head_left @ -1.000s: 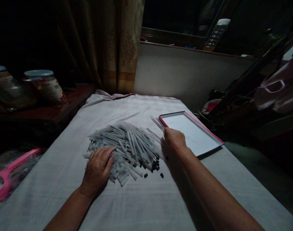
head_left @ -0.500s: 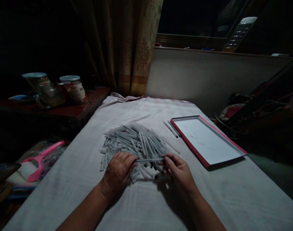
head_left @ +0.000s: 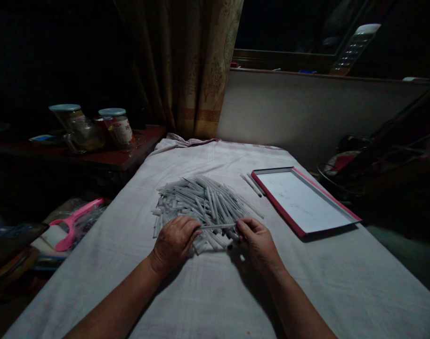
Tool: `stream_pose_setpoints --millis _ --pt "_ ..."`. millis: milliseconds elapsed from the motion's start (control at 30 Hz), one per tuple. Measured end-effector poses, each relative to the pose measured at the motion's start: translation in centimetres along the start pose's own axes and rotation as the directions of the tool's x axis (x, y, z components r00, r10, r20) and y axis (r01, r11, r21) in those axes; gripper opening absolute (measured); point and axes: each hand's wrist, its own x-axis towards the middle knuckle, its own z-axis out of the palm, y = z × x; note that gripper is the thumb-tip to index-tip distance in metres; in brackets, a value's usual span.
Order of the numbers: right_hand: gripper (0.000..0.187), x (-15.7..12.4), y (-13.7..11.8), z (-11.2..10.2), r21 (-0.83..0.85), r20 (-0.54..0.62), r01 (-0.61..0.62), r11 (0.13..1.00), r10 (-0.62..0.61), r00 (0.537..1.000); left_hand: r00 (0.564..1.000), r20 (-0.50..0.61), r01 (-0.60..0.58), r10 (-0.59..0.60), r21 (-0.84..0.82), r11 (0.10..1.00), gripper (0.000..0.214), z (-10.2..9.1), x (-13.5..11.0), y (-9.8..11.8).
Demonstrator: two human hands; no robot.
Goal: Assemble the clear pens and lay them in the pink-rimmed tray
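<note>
- One tube (head_left: 217,226) is held over the near edge of the pile (head_left: 200,197), its ends pinched by the closed fingers of the left hand (head_left: 175,241) and right hand (head_left: 257,239).
- A few set-apart tubes (head_left: 250,184), apparently done, are placed right of the pile.
- Most are left loose within the pile.

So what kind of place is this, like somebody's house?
Probably a room in a home: a patterned curtain hangs beside a dark window, lidded jars stand on a reddish side table, and a pale cloth covers the surface in front.
</note>
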Motion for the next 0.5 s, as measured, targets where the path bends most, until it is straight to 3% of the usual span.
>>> stream_pose_setpoints --millis 100,200,333,500 --pt "0.040 -0.4 -0.4 0.3 -0.092 0.055 0.135 0.987 -0.130 0.990 0.997 0.066 0.036 -0.035 -0.016 0.999 0.025 -0.5 -0.4 -0.7" --pt "0.033 -0.7 -0.4 0.3 -0.132 0.110 0.193 0.972 -0.179 0.978 0.993 0.114 0.043 -0.035 -0.062 0.997 0.029 -0.7 -0.6 -1.4" --pt "0.027 -0.8 -0.1 0.2 -0.155 0.111 0.183 0.971 -0.167 0.980 0.988 0.142 0.076 -0.051 -0.169 0.983 0.031 -0.8 -0.7 -1.9" --pt "0.031 -0.6 0.5 0.4 -0.135 0.043 0.135 0.982 -0.130 0.991 0.989 0.077 0.138 -0.123 -0.233 0.963 0.024 -1.0 -1.1 -1.8"
